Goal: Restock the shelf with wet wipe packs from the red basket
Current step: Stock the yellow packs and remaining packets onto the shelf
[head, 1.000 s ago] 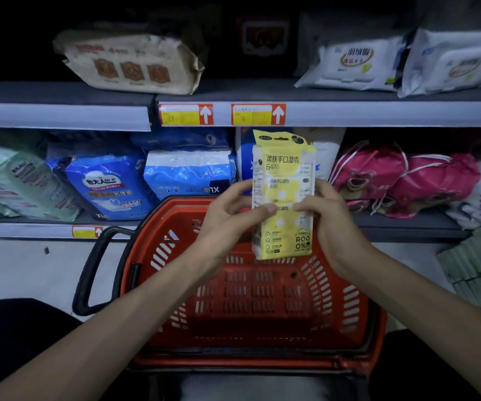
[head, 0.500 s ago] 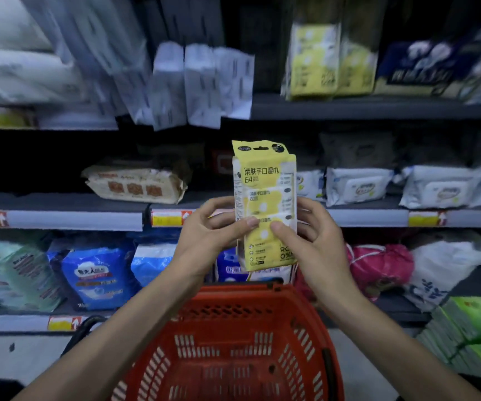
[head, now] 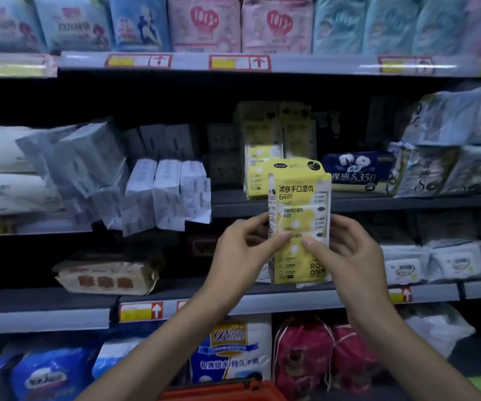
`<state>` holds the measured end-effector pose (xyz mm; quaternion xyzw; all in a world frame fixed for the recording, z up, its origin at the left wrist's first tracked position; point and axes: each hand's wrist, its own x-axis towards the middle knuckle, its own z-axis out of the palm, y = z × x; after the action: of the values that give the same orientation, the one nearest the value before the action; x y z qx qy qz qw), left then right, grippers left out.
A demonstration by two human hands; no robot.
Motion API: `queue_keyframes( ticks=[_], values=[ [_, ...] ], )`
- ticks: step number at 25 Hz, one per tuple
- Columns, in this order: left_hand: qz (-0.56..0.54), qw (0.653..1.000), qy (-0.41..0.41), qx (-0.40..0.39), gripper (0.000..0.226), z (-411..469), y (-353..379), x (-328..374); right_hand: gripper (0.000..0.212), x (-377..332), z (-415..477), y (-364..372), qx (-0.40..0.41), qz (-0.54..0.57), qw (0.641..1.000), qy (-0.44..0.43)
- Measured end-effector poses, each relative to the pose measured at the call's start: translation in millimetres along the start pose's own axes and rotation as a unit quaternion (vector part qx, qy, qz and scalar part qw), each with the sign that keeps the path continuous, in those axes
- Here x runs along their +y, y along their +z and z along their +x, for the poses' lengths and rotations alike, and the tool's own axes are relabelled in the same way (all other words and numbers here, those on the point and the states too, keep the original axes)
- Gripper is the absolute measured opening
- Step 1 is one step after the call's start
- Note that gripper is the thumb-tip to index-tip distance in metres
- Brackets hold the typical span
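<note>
I hold a yellow wet wipe pack [head: 298,198] upright in front of the shelving, gripped from both sides. My left hand [head: 240,250] pinches its left edge and my right hand [head: 346,256] its right edge, thumbs meeting on the front. Just behind and above it, matching yellow packs [head: 265,149] stand on a dark shelf [head: 233,202]. Only the rim of the red basket [head: 222,392] shows at the bottom edge.
White packs [head: 167,195] lean over the shelf edge to the left of the yellow ones. A dark blue tissue pack [head: 358,172] lies to the right. A brown pack [head: 109,276] rests one shelf lower. Pink drawstring bags [head: 314,354] sit on the lowest shelf.
Both hands have lifted the yellow pack from over the basket up to the level of the shelf with matching packs. The view tilted upward, so the basket dropped almost out of sight.
</note>
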<state>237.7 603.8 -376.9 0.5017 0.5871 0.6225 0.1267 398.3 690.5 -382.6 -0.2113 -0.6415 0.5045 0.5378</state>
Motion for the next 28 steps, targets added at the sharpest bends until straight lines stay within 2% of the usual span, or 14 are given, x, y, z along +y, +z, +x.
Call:
queue_keyframes(
  ticks=[3, 8, 12, 16, 19, 21, 25, 28],
  values=[
    [0.016, 1.0, 0.003, 0.012, 0.054, 33.1, 20.0, 4.5, 0.043, -7.3, 30.2, -11.5, 0.018, -0.001, 1.0, -0.006],
    [0.065, 0.993, 0.007, 0.102, 0.064, 90.9, 41.0, 30.7, 0.042, -18.8, 92.9, -16.3, 0.048, 0.002, 0.999, -0.02],
    [0.102, 0.98, 0.012, 0.169, 0.045, 141.2, 52.1, 56.9, 0.041, -28.3, 151.4, -9.2, 0.068, -0.014, 0.996, -0.051],
    [0.151, 0.969, -0.003, 0.193, 0.028, 181.3, 56.3, 66.6, 0.038, -20.8, 196.1, -0.1, 0.08, -0.051, 0.993, -0.07],
    [0.204, 0.96, -0.056, 0.183, 0.023, 189.5, 64.1, 52.5, 0.033, 5.1, 206.9, 1.1, 0.054, -0.11, 0.992, -0.04],
    [0.263, 0.944, -0.053, 0.19, 0.021, 186.3, 69.6, 46.8, 0.035, 18.6, 205.0, -0.4, 0.042, -0.129, 0.99, -0.038],
    [0.361, 0.906, -0.039, 0.217, 0.036, 178.7, 70.9, 50.3, 0.043, 13.6, 200.8, 0.0, 0.042, -0.181, 0.982, -0.036],
    [0.386, 0.901, -0.056, 0.187, 0.021, 172.4, 65.0, 50.7, 0.049, 3.0, 197.0, -0.4, 0.029, -0.253, 0.967, -0.031]
  ],
)
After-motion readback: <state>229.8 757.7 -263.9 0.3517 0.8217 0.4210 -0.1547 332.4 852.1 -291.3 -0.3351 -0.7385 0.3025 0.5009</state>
